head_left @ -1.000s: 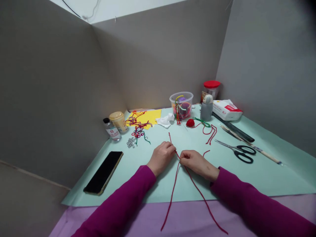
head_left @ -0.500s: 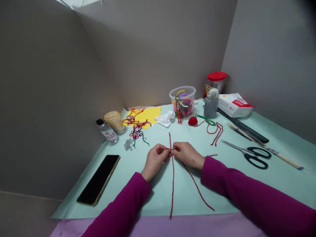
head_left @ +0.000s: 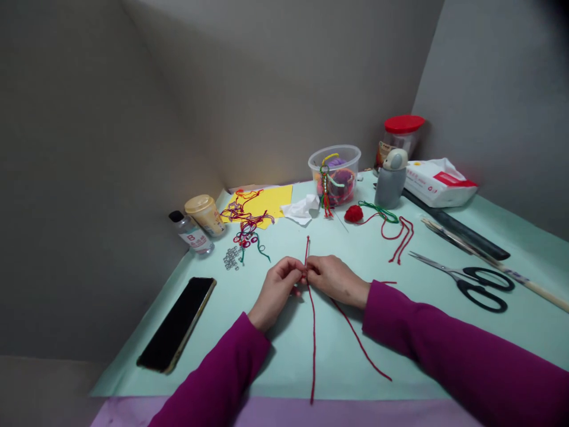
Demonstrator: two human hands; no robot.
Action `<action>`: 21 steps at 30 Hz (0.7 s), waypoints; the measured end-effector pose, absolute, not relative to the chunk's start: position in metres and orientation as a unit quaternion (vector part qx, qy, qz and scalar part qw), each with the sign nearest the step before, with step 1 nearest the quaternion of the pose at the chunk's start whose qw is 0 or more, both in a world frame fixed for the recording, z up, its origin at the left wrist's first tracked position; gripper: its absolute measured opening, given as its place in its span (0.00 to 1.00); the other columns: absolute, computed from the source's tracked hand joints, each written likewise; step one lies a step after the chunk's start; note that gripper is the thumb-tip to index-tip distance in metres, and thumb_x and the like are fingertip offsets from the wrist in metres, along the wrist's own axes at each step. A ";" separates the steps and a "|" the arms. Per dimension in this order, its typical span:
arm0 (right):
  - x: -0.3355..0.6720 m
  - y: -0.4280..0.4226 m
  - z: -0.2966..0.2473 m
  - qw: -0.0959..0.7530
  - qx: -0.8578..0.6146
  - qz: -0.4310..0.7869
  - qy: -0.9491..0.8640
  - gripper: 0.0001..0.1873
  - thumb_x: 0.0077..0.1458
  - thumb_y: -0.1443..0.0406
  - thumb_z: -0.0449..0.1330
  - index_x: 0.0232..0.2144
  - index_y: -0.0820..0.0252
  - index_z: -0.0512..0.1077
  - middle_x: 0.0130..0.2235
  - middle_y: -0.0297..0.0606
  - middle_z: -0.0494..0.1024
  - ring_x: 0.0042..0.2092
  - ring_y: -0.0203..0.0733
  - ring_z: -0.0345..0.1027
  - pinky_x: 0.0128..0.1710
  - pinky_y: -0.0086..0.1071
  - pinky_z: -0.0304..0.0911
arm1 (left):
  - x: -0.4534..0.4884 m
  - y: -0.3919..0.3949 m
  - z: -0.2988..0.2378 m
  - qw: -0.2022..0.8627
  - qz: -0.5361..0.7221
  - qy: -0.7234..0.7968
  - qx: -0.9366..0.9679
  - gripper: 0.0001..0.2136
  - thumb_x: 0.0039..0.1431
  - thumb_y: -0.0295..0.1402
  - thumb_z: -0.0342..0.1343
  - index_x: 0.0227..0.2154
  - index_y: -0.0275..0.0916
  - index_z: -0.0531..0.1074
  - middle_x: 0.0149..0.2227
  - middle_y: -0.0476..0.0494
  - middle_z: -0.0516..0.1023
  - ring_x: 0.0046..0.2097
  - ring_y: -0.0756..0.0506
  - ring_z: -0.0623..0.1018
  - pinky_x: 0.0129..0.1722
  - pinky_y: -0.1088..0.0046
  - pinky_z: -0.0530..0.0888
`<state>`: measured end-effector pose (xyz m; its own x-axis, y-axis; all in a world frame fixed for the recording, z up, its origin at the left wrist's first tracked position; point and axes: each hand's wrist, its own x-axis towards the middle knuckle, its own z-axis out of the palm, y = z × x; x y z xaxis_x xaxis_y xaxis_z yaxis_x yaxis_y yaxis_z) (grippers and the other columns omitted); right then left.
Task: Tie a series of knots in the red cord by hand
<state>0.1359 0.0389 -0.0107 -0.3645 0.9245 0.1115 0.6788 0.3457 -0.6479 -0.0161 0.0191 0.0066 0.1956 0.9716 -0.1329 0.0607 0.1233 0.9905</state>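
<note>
grey partition walls [head_left: 275, 89] enclose a tabletop [head_left: 222, 350] spread with pale mint-green paper. at its far side, a clear round plastic tub [head_left: 356, 169] holds coloured yarn, with a beaded green-and-red tassel [head_left: 325, 187] hanging at its front. to its right are a small red yarn ball [head_left: 354, 214], a looped green cord [head_left: 386, 214] and a grey bottle with a pale animal-shaped cap [head_left: 390, 188], near a clear jar with a red lid [head_left: 403, 124] and a white-and-red tissue pack [head_left: 427, 184]. black-handled metal scissors [head_left: 484, 302] lie right of the hands, a black rectangular phone [head_left: 178, 323] to the left.

mid-tabletop is a thin dark-red cord [head_left: 313, 338], two tails trailing toward the near edge. the left hand [head_left: 275, 290] has its grip pinching it between thumb and fingers; the right hand's [head_left: 335, 280] grip is pressed together on it, just beside.

fingers cover where the strands meet, so a knot cannot be made out. the magenta right sleeve [head_left: 427, 332] hides part of a strand, and pale wooden sticks [head_left: 546, 294] are cut off at the right. a lilac surface [head_left: 275, 412] shows below the paper.
</note>
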 end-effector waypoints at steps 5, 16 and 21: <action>0.134 0.043 -0.010 0.250 -0.484 0.299 -0.784 0.09 0.50 0.69 0.51 0.29 0.59 0.72 0.27 0.35 0.74 0.28 0.35 0.61 0.27 0.27 0.49 | -0.020 0.022 0.007 0.568 0.412 0.500 0.507 0.10 0.48 0.31 0.54 0.34 0.34 0.73 0.32 0.43 0.75 0.29 0.52 0.72 0.24 0.79 0.67; 0.126 0.051 -0.012 0.289 -0.494 0.348 -0.743 0.07 0.48 0.68 0.52 0.23 0.61 0.69 0.23 0.31 0.68 0.27 0.34 0.59 0.26 0.27 0.49 | -0.020 0.030 -0.009 0.462 0.469 0.508 0.555 0.09 0.48 0.32 0.57 0.33 0.35 0.73 0.31 0.47 0.76 0.30 0.53 0.71 0.26 0.80 0.66; 0.118 0.052 -0.011 0.295 -0.537 0.389 -0.687 0.06 0.44 0.69 0.54 0.18 0.61 0.65 0.18 0.29 0.63 0.23 0.32 0.56 0.22 0.26 0.48 | -0.014 0.033 -0.013 0.409 0.493 0.548 0.538 0.08 0.49 0.33 0.55 0.31 0.35 0.71 0.26 0.50 0.73 0.24 0.54 0.69 0.22 0.81 0.64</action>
